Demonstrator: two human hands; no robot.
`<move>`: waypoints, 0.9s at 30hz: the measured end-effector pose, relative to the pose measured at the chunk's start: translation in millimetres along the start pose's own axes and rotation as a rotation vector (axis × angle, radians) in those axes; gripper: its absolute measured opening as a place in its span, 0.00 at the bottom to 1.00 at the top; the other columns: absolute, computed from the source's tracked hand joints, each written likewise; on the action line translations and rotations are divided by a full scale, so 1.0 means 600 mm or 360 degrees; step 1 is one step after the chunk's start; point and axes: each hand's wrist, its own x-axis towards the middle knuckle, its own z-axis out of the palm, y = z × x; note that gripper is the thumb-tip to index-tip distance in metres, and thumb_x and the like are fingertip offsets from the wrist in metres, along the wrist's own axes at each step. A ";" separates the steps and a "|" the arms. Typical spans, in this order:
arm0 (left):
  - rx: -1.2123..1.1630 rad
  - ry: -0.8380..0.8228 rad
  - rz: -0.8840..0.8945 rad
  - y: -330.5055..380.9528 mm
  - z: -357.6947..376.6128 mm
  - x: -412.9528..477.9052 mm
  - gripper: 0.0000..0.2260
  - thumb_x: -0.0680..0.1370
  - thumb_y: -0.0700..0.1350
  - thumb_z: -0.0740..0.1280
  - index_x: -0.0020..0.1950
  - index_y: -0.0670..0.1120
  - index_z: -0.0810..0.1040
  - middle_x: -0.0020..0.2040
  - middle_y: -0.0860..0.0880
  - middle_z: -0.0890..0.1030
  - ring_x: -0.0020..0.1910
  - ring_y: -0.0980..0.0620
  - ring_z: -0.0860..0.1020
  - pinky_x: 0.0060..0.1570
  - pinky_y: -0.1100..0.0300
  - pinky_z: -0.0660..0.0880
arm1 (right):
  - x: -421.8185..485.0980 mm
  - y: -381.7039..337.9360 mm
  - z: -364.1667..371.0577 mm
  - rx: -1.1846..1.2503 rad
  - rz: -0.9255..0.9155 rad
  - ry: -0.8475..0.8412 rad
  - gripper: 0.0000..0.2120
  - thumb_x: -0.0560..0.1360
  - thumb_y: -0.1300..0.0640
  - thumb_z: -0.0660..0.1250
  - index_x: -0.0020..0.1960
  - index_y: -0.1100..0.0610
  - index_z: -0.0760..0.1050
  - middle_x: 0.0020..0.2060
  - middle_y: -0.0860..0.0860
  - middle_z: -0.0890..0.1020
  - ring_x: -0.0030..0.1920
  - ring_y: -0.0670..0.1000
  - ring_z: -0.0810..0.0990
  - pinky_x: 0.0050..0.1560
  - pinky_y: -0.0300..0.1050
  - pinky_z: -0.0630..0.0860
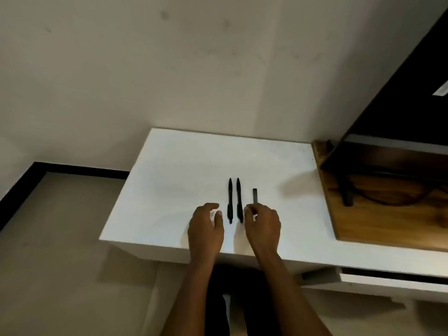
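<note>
Forward over the white tabletop (184,166) both forearms reach, palms down. The left hand (206,226) rests with fingers loosely curled, holding nothing. Just right of its thumb tip lie the left pen (230,197) and the right pen (239,197), both black, parallel, between the hands. The right hand (263,226) curls its fingertips over the near end of a small grey stick (254,195); whether they pinch it cannot be told. Well right of those fingers sits a wooden board (363,226) under a dark monitor (400,93); a pale wall (145,69) stands beyond.

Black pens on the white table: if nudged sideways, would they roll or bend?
Likely roll: the left pen and right pen look slim and round, lying flat on the smooth table. Probably stiff: both lie dead straight. Probably light, being so thin.
</note>
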 end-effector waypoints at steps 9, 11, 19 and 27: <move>-0.0125 0.0154 0.0033 -0.017 0.000 0.062 0.08 0.80 0.42 0.66 0.56 0.46 0.83 0.54 0.52 0.84 0.50 0.56 0.80 0.52 0.61 0.77 | 0.049 -0.004 0.030 -0.0064 0.0105 0.0007 0.14 0.78 0.52 0.64 0.35 0.54 0.71 0.34 0.51 0.78 0.40 0.53 0.78 0.31 0.41 0.63; -0.0131 0.0136 0.0069 -0.014 0.003 0.074 0.08 0.80 0.41 0.66 0.56 0.46 0.83 0.53 0.51 0.84 0.49 0.56 0.80 0.52 0.60 0.77 | 0.051 -0.007 0.030 -0.0111 0.0110 -0.0013 0.12 0.77 0.52 0.66 0.37 0.54 0.71 0.37 0.51 0.77 0.41 0.54 0.77 0.33 0.41 0.64; -0.0175 0.0171 0.0076 -0.009 0.007 0.089 0.08 0.80 0.41 0.66 0.56 0.46 0.83 0.52 0.52 0.85 0.49 0.56 0.80 0.52 0.61 0.76 | 0.048 -0.017 0.043 -0.0166 0.0224 0.0001 0.06 0.74 0.58 0.68 0.39 0.59 0.78 0.36 0.52 0.81 0.33 0.49 0.75 0.27 0.40 0.65; -0.0590 0.0098 -0.0069 0.026 0.028 0.081 0.08 0.80 0.44 0.66 0.55 0.50 0.83 0.49 0.54 0.85 0.47 0.56 0.82 0.49 0.66 0.77 | 0.076 0.001 -0.017 0.1186 0.0553 -0.0094 0.04 0.76 0.57 0.71 0.50 0.54 0.82 0.40 0.52 0.86 0.39 0.50 0.86 0.40 0.46 0.81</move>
